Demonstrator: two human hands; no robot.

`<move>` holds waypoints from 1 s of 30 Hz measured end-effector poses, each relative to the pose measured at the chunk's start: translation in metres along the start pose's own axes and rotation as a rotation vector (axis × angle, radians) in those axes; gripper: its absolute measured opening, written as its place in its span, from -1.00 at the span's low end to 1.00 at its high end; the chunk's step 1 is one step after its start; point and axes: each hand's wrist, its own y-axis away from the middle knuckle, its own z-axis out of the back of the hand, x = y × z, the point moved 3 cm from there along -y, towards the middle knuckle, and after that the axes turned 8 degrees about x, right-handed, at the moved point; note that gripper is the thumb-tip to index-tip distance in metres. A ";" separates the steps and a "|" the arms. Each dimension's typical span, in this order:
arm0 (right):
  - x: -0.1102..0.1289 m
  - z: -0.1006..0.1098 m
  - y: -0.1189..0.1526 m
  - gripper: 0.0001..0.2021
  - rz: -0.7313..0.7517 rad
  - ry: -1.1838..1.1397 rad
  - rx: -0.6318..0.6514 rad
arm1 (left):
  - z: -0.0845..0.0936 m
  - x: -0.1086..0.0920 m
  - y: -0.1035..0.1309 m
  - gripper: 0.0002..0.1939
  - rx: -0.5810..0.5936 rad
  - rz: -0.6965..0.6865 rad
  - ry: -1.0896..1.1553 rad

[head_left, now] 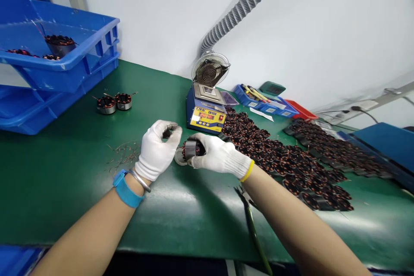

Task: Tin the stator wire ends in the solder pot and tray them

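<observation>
Both of my hands wear white gloves. My right hand (211, 153) grips a motor stator (191, 150), a dark ring with copper windings, tilted on its side over a small round dish (180, 156). Just left of it, my left hand (161, 144) has its thumb and fingertips pinched together; whatever lies between them is too small to make out. Behind my hands stands a blue and yellow soldering pot unit (207, 114) with a lit red display. Cut wire scraps (127, 155) lie left of my left hand.
Two stators (111, 102) stand at the back left, near stacked blue crates (93, 47). Rows of stators (274, 155) cover the right side. Green-handled cutters (254, 228) lie by my right forearm. Behind are a grey duct (242, 6), small blue bins (261, 103) and a red tray (300, 110).
</observation>
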 end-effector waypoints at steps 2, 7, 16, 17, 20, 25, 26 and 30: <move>-0.001 0.006 0.007 -0.35 -0.023 -0.019 -0.075 | 0.002 -0.001 0.000 -0.84 -0.029 0.030 0.026; 0.008 0.015 0.022 -0.35 0.054 0.280 -0.434 | 0.008 -0.004 0.000 -0.75 -0.151 0.083 0.148; 0.018 -0.029 0.006 -0.65 0.156 0.734 -0.394 | 0.008 -0.003 0.000 -0.71 -0.171 0.137 0.287; 0.017 -0.031 0.005 -0.65 0.158 0.735 -0.406 | 0.008 -0.004 0.001 -0.71 -0.176 0.145 0.299; 0.015 -0.032 0.007 -0.65 0.168 0.729 -0.412 | 0.008 -0.006 0.002 -0.67 -0.196 0.167 0.325; 0.007 -0.008 0.008 -0.63 0.114 0.686 -0.451 | 0.005 -0.010 0.005 -0.68 -0.161 0.176 0.296; 0.003 0.003 0.006 -0.63 0.094 0.685 -0.483 | 0.002 -0.013 0.007 -0.73 -0.105 0.157 0.256; -0.014 0.066 -0.015 -0.58 0.000 0.699 -0.655 | -0.024 -0.032 0.031 -0.86 0.385 -0.081 -0.032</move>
